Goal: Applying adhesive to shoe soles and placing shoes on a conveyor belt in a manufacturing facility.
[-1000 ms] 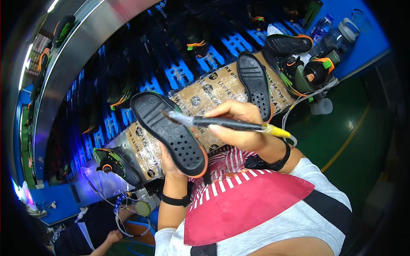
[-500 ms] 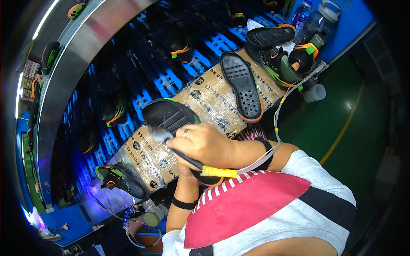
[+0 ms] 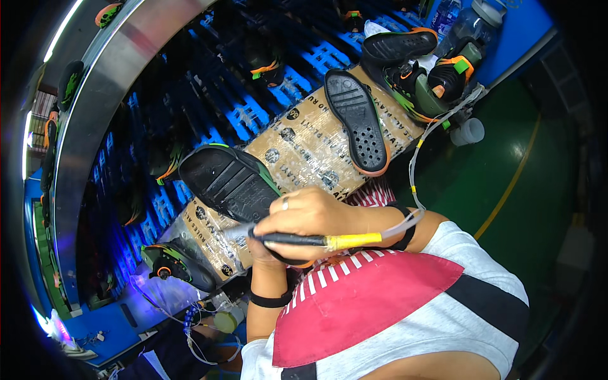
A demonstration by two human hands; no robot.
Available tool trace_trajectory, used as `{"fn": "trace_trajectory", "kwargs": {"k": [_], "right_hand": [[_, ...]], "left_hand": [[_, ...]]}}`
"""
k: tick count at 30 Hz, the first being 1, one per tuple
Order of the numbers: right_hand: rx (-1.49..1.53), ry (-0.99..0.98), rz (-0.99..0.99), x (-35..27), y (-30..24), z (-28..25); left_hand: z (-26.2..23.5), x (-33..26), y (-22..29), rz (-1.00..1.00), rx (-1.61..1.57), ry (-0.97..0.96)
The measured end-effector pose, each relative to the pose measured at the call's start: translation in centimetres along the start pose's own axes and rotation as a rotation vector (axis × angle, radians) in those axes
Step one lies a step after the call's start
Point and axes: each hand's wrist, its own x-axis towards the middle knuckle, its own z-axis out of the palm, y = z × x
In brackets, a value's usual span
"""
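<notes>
My right hand (image 3: 310,218) is closed round the black handle of a brush (image 3: 288,240), which has pale bristles and yellow tape where a clear tube joins it. The bristles sit beside the lower edge of a black shoe (image 3: 218,180) held sole up; whether they touch it is unclear. My left hand (image 3: 261,254) is below the right, mostly hidden, with its fingers round the heel end of this shoe. Beyond my hands, a loose black shoe sole (image 3: 354,117) with holes in one half lies on the tape-wrapped cardboard box (image 3: 297,149).
A blue-slatted conveyor (image 3: 250,117) carrying dark shoes runs behind the box, edged by a curved metal rim (image 3: 85,82). Shoes (image 3: 411,88) pile up at the right end, near a jug (image 3: 478,25) and a white cup (image 3: 468,132). Another shoe (image 3: 177,266) sits at the left end.
The brush has come nearer me, off the middle of the sole to its lower edge, and its handle lies more level. The shoe has shifted left, with more of its sole showing.
</notes>
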Motion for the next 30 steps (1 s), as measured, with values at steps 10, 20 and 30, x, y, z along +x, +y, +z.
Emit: {"fn": "trace_trajectory", "kwargs": {"k": [10, 20, 30], "right_hand": [[0.067, 0.095, 0.134, -1.3, -0.3, 0.9], [0.406, 0.005, 0.309, -1.6, -0.4, 0.5], [0.653, -0.161, 0.483, -2.0, -0.3, 0.0]], "left_hand": [[1.9, 1.1, 1.5, 0.210, -0.006, -0.102], [3.1, 2.6, 3.6, 0.455, -0.046, -0.238], [2.2, 2.0, 6.1, 0.447, 0.058, -0.270]]}}
